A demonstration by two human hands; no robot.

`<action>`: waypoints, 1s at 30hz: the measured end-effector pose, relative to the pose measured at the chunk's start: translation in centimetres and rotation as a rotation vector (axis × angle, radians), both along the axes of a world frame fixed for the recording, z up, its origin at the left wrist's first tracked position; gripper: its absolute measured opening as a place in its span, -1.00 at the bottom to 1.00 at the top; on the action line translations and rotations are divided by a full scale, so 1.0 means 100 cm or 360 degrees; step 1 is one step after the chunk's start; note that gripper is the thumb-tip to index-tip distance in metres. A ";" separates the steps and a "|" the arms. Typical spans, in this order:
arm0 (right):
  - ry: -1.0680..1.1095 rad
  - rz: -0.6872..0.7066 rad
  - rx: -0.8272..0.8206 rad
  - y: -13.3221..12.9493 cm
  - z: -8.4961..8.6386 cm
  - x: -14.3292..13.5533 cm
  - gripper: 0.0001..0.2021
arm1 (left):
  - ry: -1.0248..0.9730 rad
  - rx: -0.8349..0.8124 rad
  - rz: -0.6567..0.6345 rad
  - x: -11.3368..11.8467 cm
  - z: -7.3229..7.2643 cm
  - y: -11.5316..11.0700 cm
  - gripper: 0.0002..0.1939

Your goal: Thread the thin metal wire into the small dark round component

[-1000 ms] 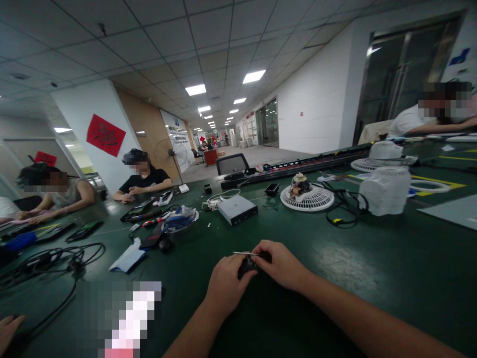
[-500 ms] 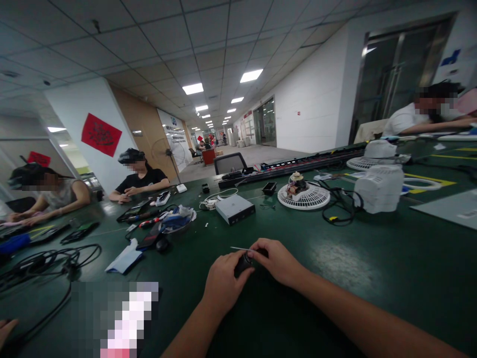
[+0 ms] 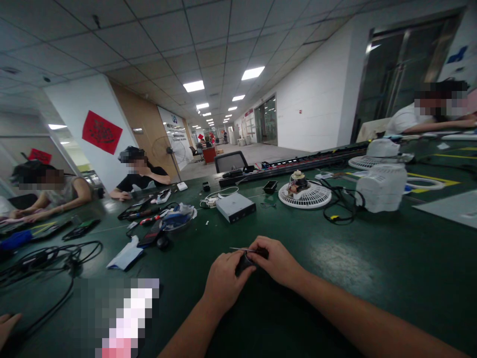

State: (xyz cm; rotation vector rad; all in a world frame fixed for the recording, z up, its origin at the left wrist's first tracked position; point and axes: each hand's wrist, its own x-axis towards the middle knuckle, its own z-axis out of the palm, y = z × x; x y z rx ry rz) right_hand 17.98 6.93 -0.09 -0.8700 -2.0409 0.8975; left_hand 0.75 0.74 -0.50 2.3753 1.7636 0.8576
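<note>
Just above the green table, my left hand [image 3: 222,278] is closed around a small black cylindrical part [image 3: 242,263], which the fingers partly hide. My right hand [image 3: 278,262] is closed on a screwdriver [image 3: 241,249] with a thin metal shaft and a dark handle. Its shaft points left across the top of the black part and over the left fingers. My right fingertips meet the black part's upper end; whether the screwdriver touches it, I cannot tell. Beyond both hands lies a grey optical disc drive [image 3: 235,207].
A white fan grille [image 3: 304,198] with an exposed motor and a white housing [image 3: 382,188] stand back right. Black cables [image 3: 70,256], a pale blue cloth [image 3: 125,254] and a computer mouse [image 3: 163,242] lie left. Another person's hand [image 3: 8,325] shows at the left edge. Co-workers sit around.
My hands stay almost in place; the screwdriver's angle shifts slightly. Across the table, the person in black has raised one hand towards the face. The hand at the left edge reaches slightly further in.
</note>
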 end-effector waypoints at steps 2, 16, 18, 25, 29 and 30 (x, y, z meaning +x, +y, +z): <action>0.0008 0.0030 -0.0108 0.002 -0.001 0.001 -0.96 | 0.0018 0.0014 -0.0018 0.000 -0.001 0.000 -0.66; 0.0006 0.0221 -0.0461 0.011 -0.004 0.010 -0.80 | -0.0005 0.0109 -0.0313 -0.001 0.002 -0.002 -0.67; 0.0168 0.0226 -0.0621 0.009 -0.005 0.006 -0.77 | -0.0049 0.0147 -0.0285 -0.002 0.003 -0.002 -0.71; 0.0306 0.0068 -0.0950 0.000 0.002 -0.005 -0.74 | -0.0134 0.0275 -0.0301 -0.001 0.000 0.001 -0.78; 0.0143 0.0031 -0.1067 -0.003 0.007 -0.003 -0.73 | -0.0176 0.0267 -0.0309 0.000 0.000 0.002 -0.76; 0.0100 0.0029 -0.1023 -0.002 0.007 -0.002 -0.72 | -0.0191 0.0245 -0.0284 0.000 0.000 0.002 -0.75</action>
